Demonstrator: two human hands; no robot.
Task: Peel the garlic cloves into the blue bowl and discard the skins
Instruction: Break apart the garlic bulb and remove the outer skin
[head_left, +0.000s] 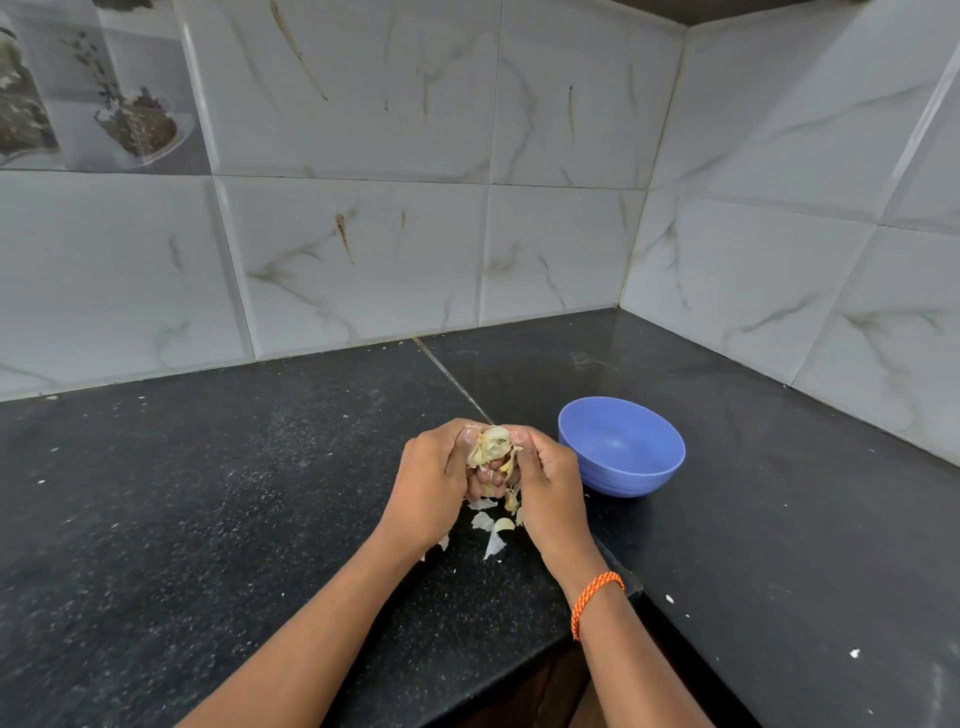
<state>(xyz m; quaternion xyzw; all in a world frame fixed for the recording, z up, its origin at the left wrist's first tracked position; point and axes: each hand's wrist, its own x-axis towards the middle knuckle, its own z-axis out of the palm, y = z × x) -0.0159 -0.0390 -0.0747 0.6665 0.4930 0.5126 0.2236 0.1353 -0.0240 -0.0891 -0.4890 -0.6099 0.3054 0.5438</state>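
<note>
To my left the black counter (208, 493) lies bare up to the tiled wall (337, 249). My left hand (431, 483) is curled, fingers pinching the garlic (488, 447), which my right hand (545, 478) pinches from the other side. Loose skins (491, 525) lie on the counter beneath both hands. Just right sits the blue bowl (623, 447), near the corner walls.

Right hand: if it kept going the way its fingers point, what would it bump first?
The right hand points left, so it meets the garlic it already pinches, then probably the left hand just beyond.
</note>
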